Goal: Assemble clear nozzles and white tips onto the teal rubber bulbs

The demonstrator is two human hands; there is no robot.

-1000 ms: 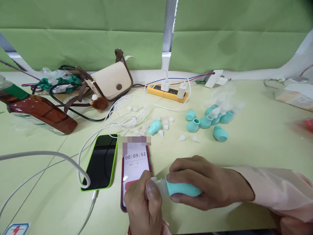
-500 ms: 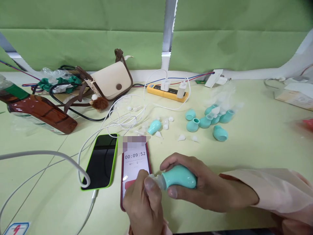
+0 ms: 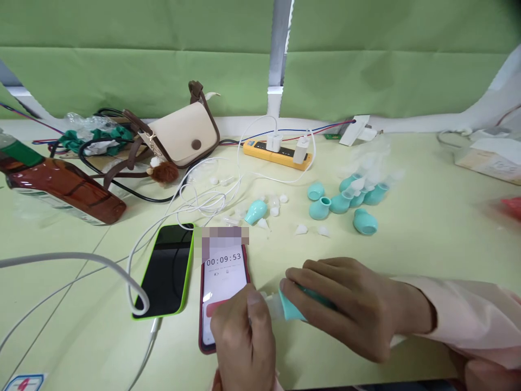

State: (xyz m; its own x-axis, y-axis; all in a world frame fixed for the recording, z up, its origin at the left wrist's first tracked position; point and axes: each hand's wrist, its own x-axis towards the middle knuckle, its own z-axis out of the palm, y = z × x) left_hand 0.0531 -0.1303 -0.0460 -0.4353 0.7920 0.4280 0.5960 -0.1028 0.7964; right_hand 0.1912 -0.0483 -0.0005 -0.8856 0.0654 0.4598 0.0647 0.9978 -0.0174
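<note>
My right hand [image 3: 345, 304] is wrapped over a teal bulb [image 3: 291, 305], its fingers covering most of the body. From the bulb's left end a clear, whitish nozzle [image 3: 273, 305] sticks out, and my left hand [image 3: 246, 331] pinches its tip between thumb and curled fingers. Beneath and beyond my left hand lies a phone [image 3: 223, 271] with a lit timer. Further back on the right are several loose teal bulbs [image 3: 341, 201], some with clear pieces attached. Another teal bulb [image 3: 256, 212] lies among small white and clear parts, with white cone tips [image 3: 301, 229] nearby.
A green-cased phone [image 3: 166, 271] and white cables [image 3: 203, 201] lie to the left. Behind them are a cream bag [image 3: 185, 133], a fallen bottle [image 3: 65, 187] and a yellow power strip [image 3: 260, 153]. A tissue box [image 3: 488, 158] stands far right.
My right hand has rolled over the teal bulb, so its back now faces up and its fingers cover the bulb. My left hand has shifted slightly right, still pinching the nozzle.
</note>
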